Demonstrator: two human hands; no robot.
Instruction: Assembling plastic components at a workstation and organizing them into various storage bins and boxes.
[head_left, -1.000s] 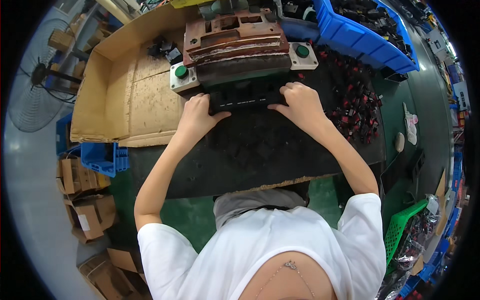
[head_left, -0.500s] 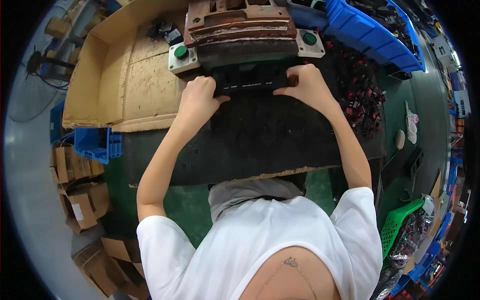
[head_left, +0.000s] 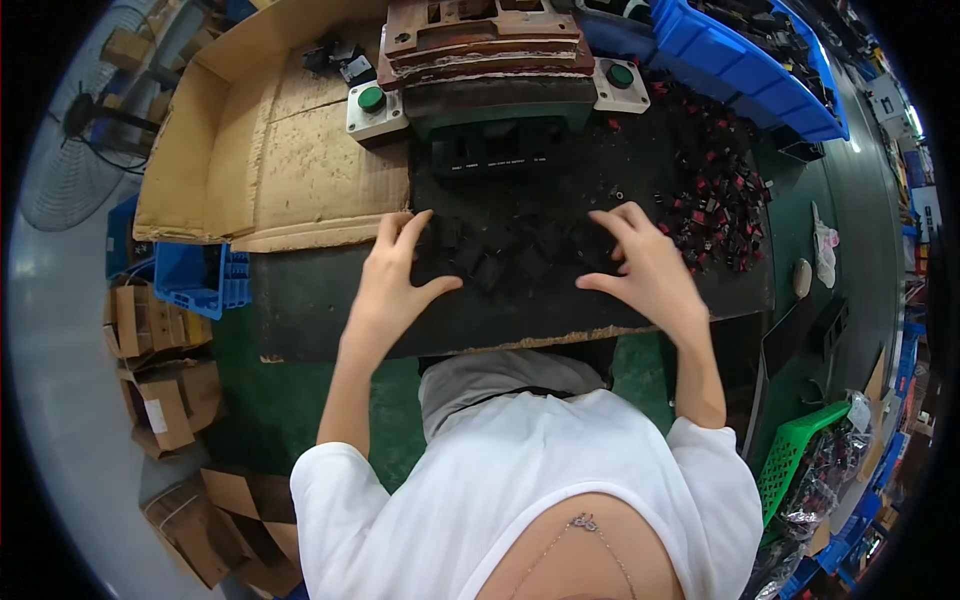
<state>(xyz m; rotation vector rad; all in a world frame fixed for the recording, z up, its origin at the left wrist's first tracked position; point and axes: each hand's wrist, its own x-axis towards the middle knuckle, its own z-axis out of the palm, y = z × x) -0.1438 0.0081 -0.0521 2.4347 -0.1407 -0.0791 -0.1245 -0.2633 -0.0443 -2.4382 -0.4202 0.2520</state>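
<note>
1. At the near edge, the person's white shirt (head_left: 520, 500) fills the lower middle, both bare forearms reaching away over a green floor (head_left: 290, 400).
2. Near left on the floor lie brown cartons (head_left: 165, 400); near right stands a green basket (head_left: 795, 455).
3. Just beyond, a black mat (head_left: 330, 310) covers the bench, its near edge frayed.
4. The left hand (head_left: 400, 275) rests on the mat with fingers spread wide and thumb out to the right; it holds nothing, its fingertips touching or just above the small black parts (head_left: 500, 255).
5. The right hand (head_left: 640, 265) lies palm down a little right of centre, fingers likewise splayed wide and empty, fingertips at the right end of the same cluster of parts.
6. The black parts lie loose on the mat between the two hands, near the middle of the bench; whether any finger presses one cannot be told.
7. Right of the right hand, a heap of black and red pieces (head_left: 720, 200) spreads over the mat.
8. Left of the left hand, a flattened cardboard box (head_left: 270, 160) lies open, with a blue crate (head_left: 190, 280) at its near left corner.
9. Farther off, a black fixture (head_left: 500, 150) sits under a rusty press (head_left: 485, 50).
10. A green push button (head_left: 372, 98) flanks the press on the left, another button (head_left: 621, 75) on the right.
11. Far right, a blue bin (head_left: 740, 60) holds dark parts.
</note>
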